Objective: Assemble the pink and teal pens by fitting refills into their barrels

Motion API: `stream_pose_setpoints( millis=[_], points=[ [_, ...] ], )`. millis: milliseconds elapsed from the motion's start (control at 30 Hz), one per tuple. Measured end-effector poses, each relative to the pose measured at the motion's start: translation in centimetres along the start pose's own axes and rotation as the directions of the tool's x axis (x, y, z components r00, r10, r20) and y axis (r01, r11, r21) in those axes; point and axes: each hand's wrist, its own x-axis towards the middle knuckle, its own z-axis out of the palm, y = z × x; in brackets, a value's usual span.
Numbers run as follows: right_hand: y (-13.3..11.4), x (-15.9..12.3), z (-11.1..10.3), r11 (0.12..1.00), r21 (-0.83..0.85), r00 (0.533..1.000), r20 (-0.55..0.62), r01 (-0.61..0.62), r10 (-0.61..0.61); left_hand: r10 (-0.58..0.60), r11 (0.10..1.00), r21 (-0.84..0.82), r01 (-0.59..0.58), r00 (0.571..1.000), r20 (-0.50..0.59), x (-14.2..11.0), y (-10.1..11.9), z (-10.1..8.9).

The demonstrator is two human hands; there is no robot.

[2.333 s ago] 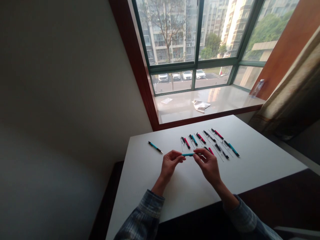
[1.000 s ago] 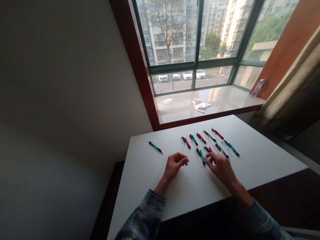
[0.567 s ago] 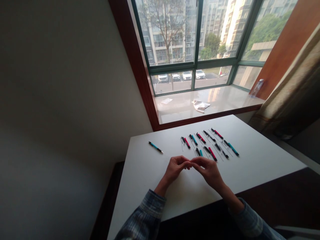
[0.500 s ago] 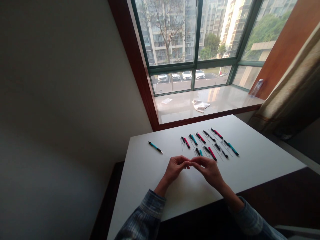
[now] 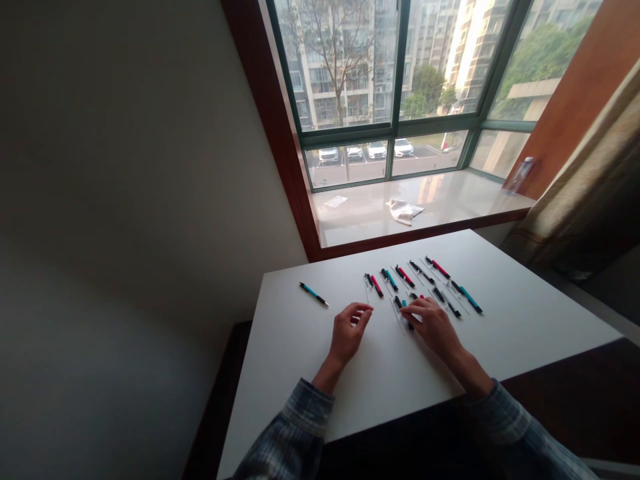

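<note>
Several slim pens lie in two slanted rows on the white table (image 5: pixel 515 327), in black paired with teal or red. Thin clear strips lie beside them. My right hand (image 5: pixel 433 327) rests on the front row, its fingers over a red pen (image 5: pixel 421 297) and next to a teal pen (image 5: pixel 405 305). Whether it grips anything is hidden. My left hand (image 5: pixel 350 330) stands apart on the table, loosely curled around nothing. Farther left lies a lone teal-and-black pen (image 5: pixel 314 294).
The table's near edge runs below my forearms, and a dark floor lies beyond its left and right sides. Past the far edge is a window sill holding a white cloth (image 5: pixel 404 211) and a plastic bottle (image 5: pixel 520 175). A curtain (image 5: pixel 575 180) hangs on the right.
My hands, together at the centre moments ago, have separated. The right has moved forward and right onto the front pen row, while the left has drawn slightly back to the left.
</note>
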Motion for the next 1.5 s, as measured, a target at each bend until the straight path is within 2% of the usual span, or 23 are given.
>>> stream_pose_setpoints(
  millis=[133, 267, 367, 500, 600, 700, 800, 900, 967, 1067, 1167, 1267, 1367, 1500],
  points=[
    [0.0, 0.0, -0.1, 1.000, -0.002, 1.000, 0.010, 0.007, -0.007, 0.079, 0.993, 0.086, -0.076, 0.996, -0.036, 0.3, -0.1, -0.3],
    [-0.4, 0.2, -0.8, 1.000, 0.021, 0.999, -0.037, -0.014, 0.014, 0.218, 0.930, 0.317, -0.184, 0.973, -0.077, 0.8, -0.9, -1.4],
    [-0.9, 0.3, -1.4, 0.999, 0.050, 0.998, -0.066, -0.014, 0.017, 0.288, 0.813, 0.549, -0.193, 0.953, -0.091, 1.3, -1.9, -3.0],
    [-1.8, 0.4, -2.3, 0.991, 0.131, 0.999, -0.021, 0.029, -0.026, 0.232, 0.575, 0.816, -0.061, 0.968, -0.092, 2.0, -2.9, -5.6],
    [-2.6, 0.6, -2.6, 0.977, 0.210, 0.999, 0.011, 0.047, -0.051, 0.203, 0.423, 0.906, -0.010, 0.975, -0.084, 2.8, -3.3, -7.5],
    [-3.8, 0.7, -2.2, 0.948, 0.319, 0.999, 0.040, 0.016, -0.031, 0.210, 0.376, 0.926, 0.026, 0.971, -0.113, 3.9, -3.7, -9.2],
    [-5.7, 0.8, -0.9, 0.857, 0.509, 0.993, 0.119, -0.078, 0.020, 0.196, 0.418, 0.908, 0.029, 0.973, -0.121, 4.8, -4.1, -10.3],
    [-7.9, 1.3, 0.6, 0.743, 0.649, 0.978, 0.204, -0.162, 0.035, 0.237, 0.491, 0.869, -0.056, 0.969, -0.071, 5.0, -3.8, -10.3],
    [-9.1, 2.2, 1.6, 0.696, 0.695, 0.977, 0.205, -0.182, 0.052, 0.263, 0.568, 0.813, -0.131, 0.964, -0.029, 4.7, -3.3, -9.7],
    [-9.8, 4.4, 2.7, 0.641, 0.742, 0.980, 0.129, -0.197, 0.153, 0.313, 0.663, 0.715, -0.220, 0.950, 0.002, 3.7, -2.0, -8.0],
    [-9.3, 6.9, 3.8, 0.703, 0.680, 0.962, 0.013, -0.208, 0.272, 0.342, 0.700, 0.662, -0.269, 0.939, 0.020, 2.6, -0.8, -6.4],
    [-8.3, 8.2, 5.1, 0.770, 0.594, 0.953, -0.020, -0.231, 0.301, 0.316, 0.766, 0.572, -0.293, 0.947, 0.061, 1.8, -0.2, -5.3],
    [-7.8, 8.1, 6.1, 0.776, 0.585, 0.952, -0.020, -0.237, 0.306, 0.273, 0.806, 0.512, -0.297, 0.954, 0.124, 1.4, 0.1, -4.8],
    [-8.0, 7.6, 6.4, 0.801, 0.566, 0.956, -0.073, -0.195, 0.284, 0.230, 0.855, 0.451, -0.257, 0.966, 0.115, 1.5, 0.2, -4.4]
  ],
)
